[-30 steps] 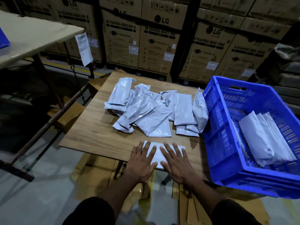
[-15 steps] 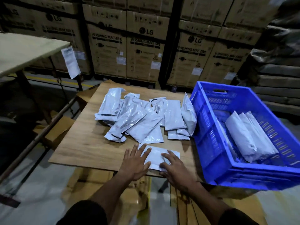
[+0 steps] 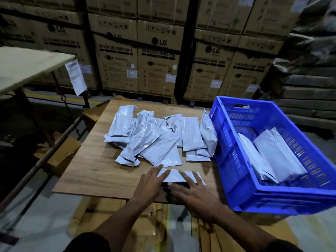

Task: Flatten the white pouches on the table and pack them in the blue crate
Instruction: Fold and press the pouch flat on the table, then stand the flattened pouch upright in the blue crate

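Note:
One white pouch (image 3: 175, 175) lies flat near the front edge of the wooden table (image 3: 87, 171). My left hand (image 3: 151, 184) lies on its left end with straight fingers. My right hand (image 3: 195, 191) hovers at its right end, fingers spread and blurred; its near edge looks slightly lifted. A pile of several white pouches (image 3: 156, 137) lies in the middle of the table. The blue crate (image 3: 234, 180) stands at the table's right side and holds several flattened pouches (image 3: 276, 157).
Stacked cardboard washing-machine boxes (image 3: 158, 59) form a wall behind the table. A second table (image 3: 27, 66) with a hanging paper sheet stands at the left. Cardboard (image 3: 60, 155) lies below and left of the wooden table. Wrapped goods (image 3: 309, 70) rise at the right.
Both hands slid from flat on the middle of the pouch toward its ends; the right hand lifted off the surface near the right end. The view tilted upward.

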`<state>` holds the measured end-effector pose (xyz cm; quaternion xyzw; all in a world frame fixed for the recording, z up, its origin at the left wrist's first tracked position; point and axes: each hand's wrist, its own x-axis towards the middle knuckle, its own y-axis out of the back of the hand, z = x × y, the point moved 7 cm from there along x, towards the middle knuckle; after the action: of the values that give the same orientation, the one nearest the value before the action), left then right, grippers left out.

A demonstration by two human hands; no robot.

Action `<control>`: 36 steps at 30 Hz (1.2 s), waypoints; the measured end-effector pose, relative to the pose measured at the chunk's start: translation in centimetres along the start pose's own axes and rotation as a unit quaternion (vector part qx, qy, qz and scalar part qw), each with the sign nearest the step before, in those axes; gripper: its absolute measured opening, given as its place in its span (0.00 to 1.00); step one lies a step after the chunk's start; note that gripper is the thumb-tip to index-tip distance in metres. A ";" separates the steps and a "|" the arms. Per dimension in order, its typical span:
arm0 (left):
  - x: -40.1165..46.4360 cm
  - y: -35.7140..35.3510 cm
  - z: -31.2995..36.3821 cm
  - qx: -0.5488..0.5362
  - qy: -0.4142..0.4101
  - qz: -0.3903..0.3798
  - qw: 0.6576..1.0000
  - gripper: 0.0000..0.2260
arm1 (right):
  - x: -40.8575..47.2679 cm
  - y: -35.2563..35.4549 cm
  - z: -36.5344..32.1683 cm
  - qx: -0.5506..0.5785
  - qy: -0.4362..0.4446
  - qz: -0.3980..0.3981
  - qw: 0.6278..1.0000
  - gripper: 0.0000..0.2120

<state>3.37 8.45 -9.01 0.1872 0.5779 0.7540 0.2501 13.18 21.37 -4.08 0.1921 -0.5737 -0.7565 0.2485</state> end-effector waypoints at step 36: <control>4.5 -6.1 9.9 0.051 0.067 -0.093 0.992 0.27 | -15.9 11.4 30.6 0.078 -0.406 0.164 0.895 0.13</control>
<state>6.37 20.04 -12.36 0.0942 0.6457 0.7080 0.2702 10.06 52.01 15.23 -0.2100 -0.7054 -0.6699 0.0981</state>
